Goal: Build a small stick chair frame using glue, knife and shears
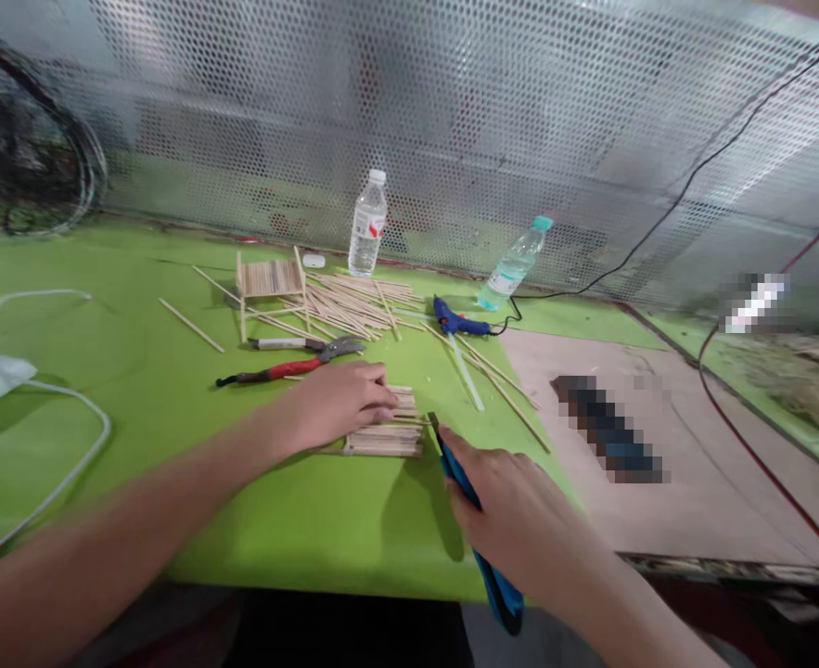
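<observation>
A small panel of thin wooden sticks [385, 441] lies flat near the front of the green table. My left hand [343, 405] rests on its left part with fingers closed over the sticks, pressing them down. My right hand [503, 496] is wrapped round the blue handle of a dark-bladed cutting tool [496, 589]. The tool's tip is at the right edge of the panel, beside the stick ends. Behind my left hand lie red-handled pliers [290, 369] and a tool with a pale handle [284, 344].
A small stick-built frame [270, 278] stands behind, beside loose sticks [353, 304]. A clear bottle [367, 227], a tilted bottle [513, 269] and a blue glue gun [457, 321] are farther back. White cables [99, 436] lie left; a brown board [610, 371] lies right.
</observation>
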Tool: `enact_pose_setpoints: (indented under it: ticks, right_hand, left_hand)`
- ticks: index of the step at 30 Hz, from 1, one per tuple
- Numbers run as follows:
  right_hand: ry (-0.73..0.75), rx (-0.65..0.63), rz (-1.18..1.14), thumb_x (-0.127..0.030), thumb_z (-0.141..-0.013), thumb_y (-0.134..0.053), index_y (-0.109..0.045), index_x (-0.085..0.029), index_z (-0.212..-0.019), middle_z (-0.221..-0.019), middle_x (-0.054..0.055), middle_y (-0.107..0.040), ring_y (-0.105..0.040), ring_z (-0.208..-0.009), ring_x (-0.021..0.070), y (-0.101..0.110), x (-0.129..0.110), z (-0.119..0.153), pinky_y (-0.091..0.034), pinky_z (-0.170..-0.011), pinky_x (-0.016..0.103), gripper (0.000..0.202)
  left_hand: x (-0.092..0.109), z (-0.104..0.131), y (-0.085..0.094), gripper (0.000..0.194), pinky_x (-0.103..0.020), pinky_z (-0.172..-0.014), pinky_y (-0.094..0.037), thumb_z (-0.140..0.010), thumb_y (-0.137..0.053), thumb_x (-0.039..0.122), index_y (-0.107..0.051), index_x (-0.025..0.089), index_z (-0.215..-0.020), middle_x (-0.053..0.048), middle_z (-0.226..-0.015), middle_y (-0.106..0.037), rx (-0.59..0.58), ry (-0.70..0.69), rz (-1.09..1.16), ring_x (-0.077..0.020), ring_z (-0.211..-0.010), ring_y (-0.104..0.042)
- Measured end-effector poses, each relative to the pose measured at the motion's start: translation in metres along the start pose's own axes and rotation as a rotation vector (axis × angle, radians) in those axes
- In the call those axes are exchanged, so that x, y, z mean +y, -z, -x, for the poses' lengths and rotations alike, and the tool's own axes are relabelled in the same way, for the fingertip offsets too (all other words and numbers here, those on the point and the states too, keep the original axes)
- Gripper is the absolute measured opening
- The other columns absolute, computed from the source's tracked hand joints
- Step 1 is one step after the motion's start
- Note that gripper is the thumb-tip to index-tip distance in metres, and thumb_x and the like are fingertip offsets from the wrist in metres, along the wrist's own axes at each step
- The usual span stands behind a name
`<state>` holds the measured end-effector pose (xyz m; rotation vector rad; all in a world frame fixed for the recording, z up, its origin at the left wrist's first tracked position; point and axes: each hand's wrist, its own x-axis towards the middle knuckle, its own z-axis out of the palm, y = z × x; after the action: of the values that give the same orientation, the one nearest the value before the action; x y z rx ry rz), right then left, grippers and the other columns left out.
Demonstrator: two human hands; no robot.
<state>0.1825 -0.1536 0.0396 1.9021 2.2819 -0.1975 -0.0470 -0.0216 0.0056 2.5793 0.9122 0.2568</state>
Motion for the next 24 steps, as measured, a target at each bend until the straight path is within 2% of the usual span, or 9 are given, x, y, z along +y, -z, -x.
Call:
enact_pose_setpoints:
  ticks: [4, 8, 12, 14, 18, 21, 24]
  right_hand:
    - [-0.022, -0.006, 0.008, -0.024, -0.098, -0.05, -0.052, -0.016, -0.154, -0.09, 0.008, -0.08, -0.075, -0.083, 0.0309, 0.002, -0.003, -0.001, -0.033, -0.061, 0.038, 0.056]
    - [-0.064, -0.056, 0.015, -0.023, -0.097, -0.051, -0.048, -0.018, -0.158, -0.083, 0.007, -0.079, -0.074, -0.075, 0.0305, 0.006, -0.009, -0.004, -0.028, -0.056, 0.037, 0.062]
    - [-0.086, -0.077, 0.023, -0.023, -0.097, -0.05, -0.046, -0.018, -0.16, -0.086, 0.01, -0.08, -0.075, -0.076, 0.0312, 0.006, -0.013, -0.005, -0.028, -0.057, 0.037, 0.064]
    - [-0.081, -0.061, 0.009, -0.023, -0.097, -0.049, -0.047, -0.019, -0.159, -0.087, 0.011, -0.079, -0.075, -0.079, 0.0323, 0.005, -0.011, -0.006, -0.03, -0.059, 0.037, 0.062]
    - [-0.108, -0.042, -0.073, -0.024, -0.098, -0.047, -0.049, -0.02, -0.158, -0.089, 0.011, -0.079, -0.075, -0.085, 0.0327, 0.002, -0.005, -0.01, -0.035, -0.063, 0.035, 0.06]
    - [-0.126, -0.036, -0.172, -0.022, -0.097, -0.046, -0.047, -0.021, -0.16, -0.092, 0.011, -0.079, -0.075, -0.088, 0.0317, 0.002, -0.003, -0.011, -0.039, -0.066, 0.034, 0.062]
    - [-0.138, -0.021, -0.224, -0.02, -0.095, -0.047, -0.049, -0.019, -0.159, -0.097, 0.013, -0.079, -0.075, -0.091, 0.0321, 0.001, -0.004, -0.01, -0.041, -0.069, 0.035, 0.063]
  left_hand:
    - [-0.013, 0.008, 0.01, 0.034, -0.033, -0.08, -0.051, -0.108, -0.051, 0.038, -0.08, 0.02, -0.112, -0.009, -0.113, -0.071, 0.021, 0.017, -0.018, -0.0205, -0.096, -0.065]
    - [-0.018, 0.007, 0.008, 0.03, -0.036, -0.083, -0.054, -0.107, -0.054, 0.033, -0.079, 0.018, -0.111, -0.011, -0.115, -0.073, 0.045, 0.02, -0.055, -0.0228, -0.101, -0.066]
    - [0.0, -0.003, -0.006, 0.026, -0.032, -0.087, -0.054, -0.107, -0.056, 0.032, -0.076, 0.023, -0.12, -0.006, -0.115, -0.075, 0.022, -0.072, -0.073, -0.0195, -0.107, -0.067]
    - [0.01, -0.009, -0.013, 0.023, -0.03, -0.082, -0.054, -0.106, -0.058, 0.031, -0.078, 0.023, -0.113, -0.004, -0.107, -0.075, 0.01, -0.104, -0.105, -0.018, -0.102, -0.069]
    - [0.023, -0.02, -0.019, 0.022, -0.031, -0.069, -0.051, -0.103, -0.061, 0.033, -0.076, 0.018, -0.098, -0.005, -0.096, -0.073, 0.025, -0.127, -0.216, -0.0212, -0.093, -0.069]
    - [0.031, -0.026, -0.019, 0.012, -0.03, -0.065, -0.048, -0.097, -0.064, 0.014, -0.072, 0.016, -0.09, -0.005, -0.088, -0.071, 0.033, -0.152, -0.326, -0.0219, -0.086, -0.069]
    - [0.041, -0.031, -0.02, 0.018, -0.032, -0.069, -0.049, -0.088, -0.062, -0.001, -0.071, 0.015, -0.089, -0.006, -0.086, -0.07, 0.022, -0.187, -0.443, -0.0232, -0.085, -0.069]
